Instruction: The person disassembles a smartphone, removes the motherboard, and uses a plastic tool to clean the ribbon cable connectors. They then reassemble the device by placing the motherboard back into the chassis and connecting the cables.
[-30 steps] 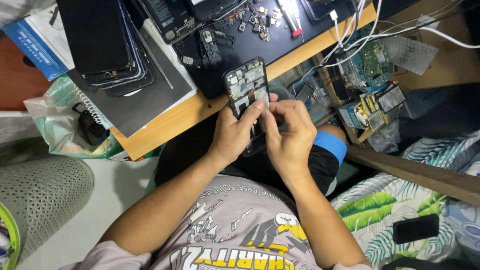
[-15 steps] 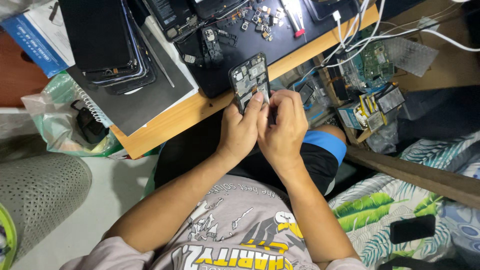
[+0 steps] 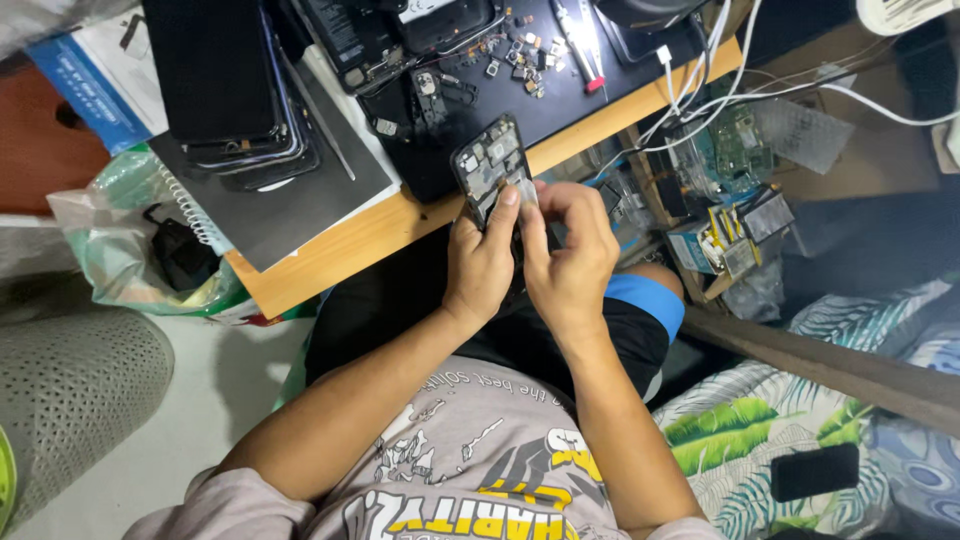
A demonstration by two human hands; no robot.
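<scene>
An opened phone (image 3: 490,163) with its back off and its circuit board bare is held up over the edge of the wooden table (image 3: 350,238). My left hand (image 3: 482,258) grips its lower part, thumb up along the board. My right hand (image 3: 568,252) closes on the phone's lower right side, fingers curled over it. Both hands press together above my lap.
A black mat (image 3: 560,90) on the table carries small loose parts, a red-tipped tool (image 3: 585,62) and other dismantled phones. A stack of dark phones (image 3: 230,95) lies on a spiral notebook. A green plastic bag (image 3: 150,250) hangs left; a box of parts (image 3: 730,230) and white cables sit right.
Both hands with the phone have drifted slightly up toward the table, and the fingers have shifted on the phone's lower end. The grip stays the same.
</scene>
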